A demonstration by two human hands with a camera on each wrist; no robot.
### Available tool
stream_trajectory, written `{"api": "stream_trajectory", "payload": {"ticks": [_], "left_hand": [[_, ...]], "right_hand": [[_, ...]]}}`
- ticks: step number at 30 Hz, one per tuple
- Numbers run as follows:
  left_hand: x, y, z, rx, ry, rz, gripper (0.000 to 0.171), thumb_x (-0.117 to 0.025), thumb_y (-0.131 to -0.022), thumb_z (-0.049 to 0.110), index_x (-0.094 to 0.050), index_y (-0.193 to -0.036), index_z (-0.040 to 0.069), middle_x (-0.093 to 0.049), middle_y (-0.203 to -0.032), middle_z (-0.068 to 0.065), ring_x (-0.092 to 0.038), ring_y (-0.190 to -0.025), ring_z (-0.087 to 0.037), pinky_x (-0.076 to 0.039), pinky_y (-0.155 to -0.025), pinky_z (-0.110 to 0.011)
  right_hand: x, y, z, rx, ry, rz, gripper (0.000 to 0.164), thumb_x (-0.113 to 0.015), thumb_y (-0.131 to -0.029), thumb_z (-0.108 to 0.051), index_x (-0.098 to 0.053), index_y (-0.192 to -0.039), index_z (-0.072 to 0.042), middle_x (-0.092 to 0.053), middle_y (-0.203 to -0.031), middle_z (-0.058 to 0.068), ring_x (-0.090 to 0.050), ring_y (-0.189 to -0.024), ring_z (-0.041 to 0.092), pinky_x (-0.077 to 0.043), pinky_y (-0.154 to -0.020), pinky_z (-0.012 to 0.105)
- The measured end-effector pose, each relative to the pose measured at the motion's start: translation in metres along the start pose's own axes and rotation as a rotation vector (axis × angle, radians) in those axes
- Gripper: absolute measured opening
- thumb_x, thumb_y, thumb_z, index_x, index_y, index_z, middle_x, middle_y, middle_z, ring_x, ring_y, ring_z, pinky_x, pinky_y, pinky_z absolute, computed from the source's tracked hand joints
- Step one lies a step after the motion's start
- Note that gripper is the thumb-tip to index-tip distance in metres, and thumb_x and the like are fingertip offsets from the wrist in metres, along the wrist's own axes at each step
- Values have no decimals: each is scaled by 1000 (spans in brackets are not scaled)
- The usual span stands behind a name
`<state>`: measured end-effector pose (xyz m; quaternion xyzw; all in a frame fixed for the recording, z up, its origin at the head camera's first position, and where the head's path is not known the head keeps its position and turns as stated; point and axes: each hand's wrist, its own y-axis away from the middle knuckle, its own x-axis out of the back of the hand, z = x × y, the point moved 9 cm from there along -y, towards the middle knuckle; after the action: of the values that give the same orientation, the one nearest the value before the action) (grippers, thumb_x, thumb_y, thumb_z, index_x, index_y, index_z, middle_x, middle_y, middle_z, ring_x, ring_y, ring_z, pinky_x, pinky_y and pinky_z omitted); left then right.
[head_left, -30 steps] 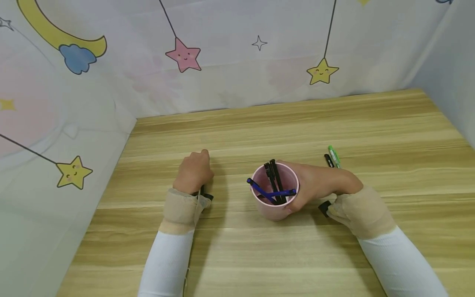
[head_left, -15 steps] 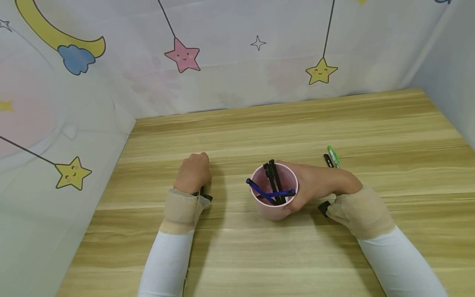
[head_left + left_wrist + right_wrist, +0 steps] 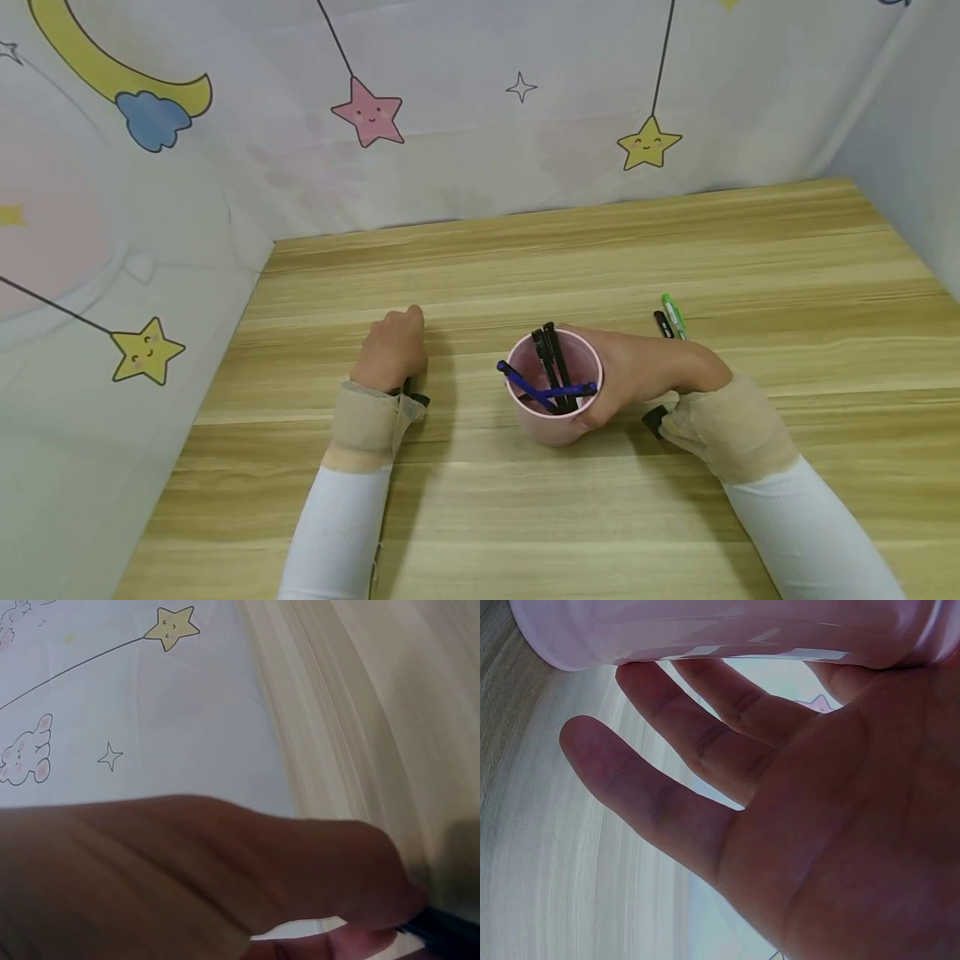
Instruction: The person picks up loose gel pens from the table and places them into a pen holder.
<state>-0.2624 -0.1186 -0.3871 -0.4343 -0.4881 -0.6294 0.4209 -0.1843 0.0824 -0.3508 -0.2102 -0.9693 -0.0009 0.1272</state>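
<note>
Right hand [image 3: 633, 367] gripping pink cup [image 3: 551, 429], green pen [image 3: 674, 315] beyond, any print illegible

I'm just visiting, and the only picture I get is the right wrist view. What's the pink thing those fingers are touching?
Observer: The head view shows it's a pink cup with black and blue pens inside.

Visitor: Neat! Are any pens outside it?

Observer: Yes, a green-and-white pen and a black pen lie on the table, partly hidden behind the right grip.

Visitor: And the other grip, is it busy?

Observer: Yes. In the left wrist view, the left grip pinches a dark object; I can't tell what it is.
</note>
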Motion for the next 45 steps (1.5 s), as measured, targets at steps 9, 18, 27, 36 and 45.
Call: {"api": "stream_trajectory", "payload": {"ticks": [9, 18, 27, 36, 45], "left_hand": [[9, 2, 7, -59, 5, 65, 27, -52, -79, -3, -51, -106, -5, -55, -85, -19, -52, -69, -28, -47, -58, -39], [15, 7, 11, -85, 62, 112, 44, -56, -77, -3, -50, -120, -4, -56, -100, -22, -52, -75, -30, -49, -61, -39], [24, 11, 16, -120, 97, 172, 45, -54, -74, -4, -50, -119, -2, -54, -95, -18, -48, -67, -26, -41, -52, -35], [30, 15, 21, -157, 115, 220, 44, -53, -74, -2, -50, -118, 0, -53, -93, -15, -46, -69, -26, -40, -55, -37], [36, 20, 24, -181, 141, 270, 43, -53, -75, -2, -49, -118, 0, -51, -88, -14, -46, -65, -25, -39, -52, -37]], "right_hand": [[0, 0, 9, -5, -6, 1, 81, -82, -62, -7, -40, -132, -7, -52, -125, 9, -47, -112, 31, -37, -98, 50], [-2, 1, 4, -22, 7, 23, 80, -82, -63, -10, -41, -131, -8, -52, -124, 8, -46, -112, 31, -37, -97, 52], [-5, 0, -5, -4, 4, 20, 78, -81, -64, -10, -40, -130, -5, -52, -123, 9, -46, -111, 33, -37, -97, 51], [-7, -1, -6, -5, 15, 24, 77, -81, -64, -11, -40, -130, -5, -53, -123, 9, -47, -111, 32, -37, -97, 50], [-9, -2, -1, -4, 10, 21, 78, -81, -64, -10, -40, -130, -5, -53, -123, 9, -46, -112, 32, -36, -98, 51]]}}
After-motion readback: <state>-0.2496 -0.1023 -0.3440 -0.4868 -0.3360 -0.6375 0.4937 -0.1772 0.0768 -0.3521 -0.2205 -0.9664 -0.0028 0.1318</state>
